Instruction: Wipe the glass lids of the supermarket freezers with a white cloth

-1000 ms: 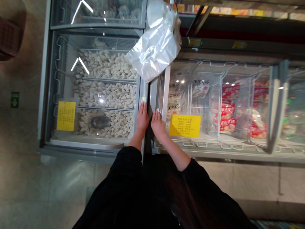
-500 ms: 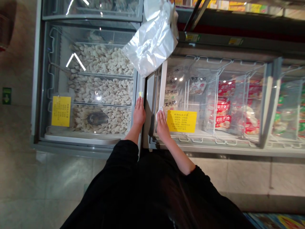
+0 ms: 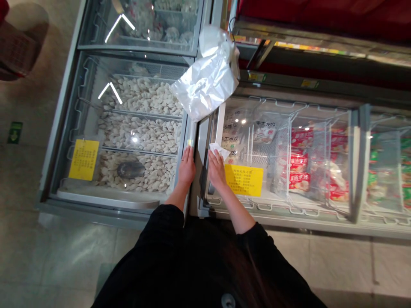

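My left hand (image 3: pixel 186 167) lies along the grey edge of the left freezer (image 3: pixel 48 171), fingers stretched out and holding nothing, its tips near a small yellow sticker (image 3: pixel 190 142). My right hand (image 3: pixel 216 169) presses a white tissue (image 3: pixel 221 149) onto the glass lid at the left end of the right freezer; part of the tissue sticks out past the fingertips. Under the left lid lie loose white dumplings (image 3: pixel 138 130) in several compartments, with a dark scoop (image 3: pixel 131 170) on the nearest heap. Above my hands hangs a roll of clear plastic bags (image 3: pixel 207 83).
Yellow notices (image 3: pixel 84 159) are on both freezers. Red bags of frozen food (image 3: pixel 298 171) sit in wire compartments under the right lid. A dark shelf (image 3: pixel 314 64) rises behind it. A red basket (image 3: pixel 16 47) shows at the far left.
The view has tilted, so the freezers sit lower in the picture. Against the lid, my right hand has slid slightly away from me, and more of the tissue shows. My left hand stays on the edge.
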A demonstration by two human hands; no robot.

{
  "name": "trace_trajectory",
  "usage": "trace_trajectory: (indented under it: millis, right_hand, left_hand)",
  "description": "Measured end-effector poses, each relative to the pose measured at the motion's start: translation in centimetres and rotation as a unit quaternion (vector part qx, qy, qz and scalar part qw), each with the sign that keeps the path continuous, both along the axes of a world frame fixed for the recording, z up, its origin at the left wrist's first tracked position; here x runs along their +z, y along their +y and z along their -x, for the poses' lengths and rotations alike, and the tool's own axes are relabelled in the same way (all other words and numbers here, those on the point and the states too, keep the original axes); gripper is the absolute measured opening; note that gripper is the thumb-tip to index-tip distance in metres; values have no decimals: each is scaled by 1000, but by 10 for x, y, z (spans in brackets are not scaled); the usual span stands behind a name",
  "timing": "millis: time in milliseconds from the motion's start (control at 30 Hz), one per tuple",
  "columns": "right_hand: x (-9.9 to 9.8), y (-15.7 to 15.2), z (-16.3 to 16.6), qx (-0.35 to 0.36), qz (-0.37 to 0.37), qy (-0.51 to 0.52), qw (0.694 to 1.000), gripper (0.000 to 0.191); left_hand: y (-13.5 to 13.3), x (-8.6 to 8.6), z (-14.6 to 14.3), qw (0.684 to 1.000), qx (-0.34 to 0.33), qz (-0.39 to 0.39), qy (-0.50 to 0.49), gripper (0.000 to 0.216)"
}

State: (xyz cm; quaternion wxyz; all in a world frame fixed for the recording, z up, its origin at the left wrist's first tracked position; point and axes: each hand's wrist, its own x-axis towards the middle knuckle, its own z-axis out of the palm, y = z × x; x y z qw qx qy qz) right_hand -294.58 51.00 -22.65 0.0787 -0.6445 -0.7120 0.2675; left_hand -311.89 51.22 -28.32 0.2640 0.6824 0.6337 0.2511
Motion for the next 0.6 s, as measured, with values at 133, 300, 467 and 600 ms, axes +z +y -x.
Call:
trace_trajectory:
  millis: [133,300,467,600]
  right_hand:
    - [-4,41,-7,20,-23,7,999,68]
    - [-11,144,-20,16,-47,28,998,63]
    - [-17,152,-20,0,-59,38,998,64]
    - [-18,110,-18,-6,-60,52,997,67]
  left_hand:
    - [0,1,0,1000,6,-10,-5,72]
    - [1,8,0,999,18,4,-29,72]
    - [1,13,1,999,18,16,-31,74]
    - [0,10,1,1000,8,14,-15,76]
